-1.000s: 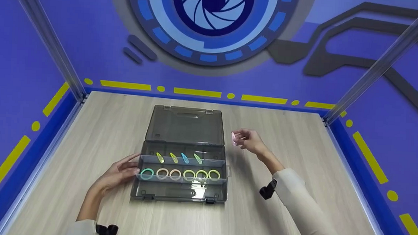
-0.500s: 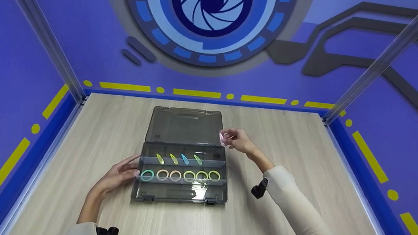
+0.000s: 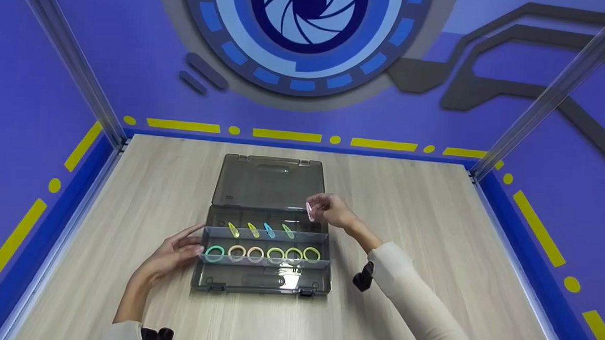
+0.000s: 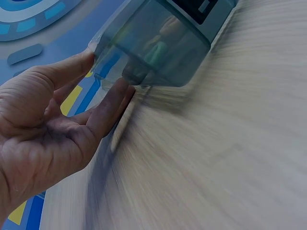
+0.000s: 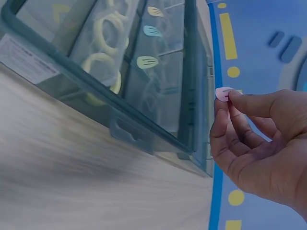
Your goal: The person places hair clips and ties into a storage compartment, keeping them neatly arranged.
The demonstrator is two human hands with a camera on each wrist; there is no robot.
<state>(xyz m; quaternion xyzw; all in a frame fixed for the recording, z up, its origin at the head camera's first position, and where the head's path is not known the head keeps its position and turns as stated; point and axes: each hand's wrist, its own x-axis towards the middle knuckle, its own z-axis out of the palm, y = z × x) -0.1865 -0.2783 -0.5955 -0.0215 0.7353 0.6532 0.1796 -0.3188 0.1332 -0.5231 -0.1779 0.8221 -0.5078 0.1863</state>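
Observation:
A smoky see-through divided case [image 3: 236, 279] lies open on the table. My right hand [image 3: 335, 211] pinches a pink hair clip [image 3: 310, 211] between thumb and fingertips, above the right end of the back compartment; the right wrist view shows the clip's rounded end [image 5: 222, 94]. A row of hair clips, including a blue one [image 3: 269, 230] and a yellow one [image 3: 233, 230], lines the divider before that compartment. Several rings, one of them green [image 3: 214, 253], stand in the middle compartment. With fairly straight fingers, my left hand [image 3: 168, 256] touches the case's left side.
The case's lid [image 3: 271, 181] is folded back flat behind it. Two latches, one at the front right [image 3: 306, 292], stick out from the front edge. Blue-purple panels [image 3: 305, 114] wall in the wooden tabletop [image 3: 408, 195] at the back and sides.
From beyond the case's right side, my right hand has moved left with the pink hair clip and now hangs over the back compartment. My left hand has stayed at the case's left side.

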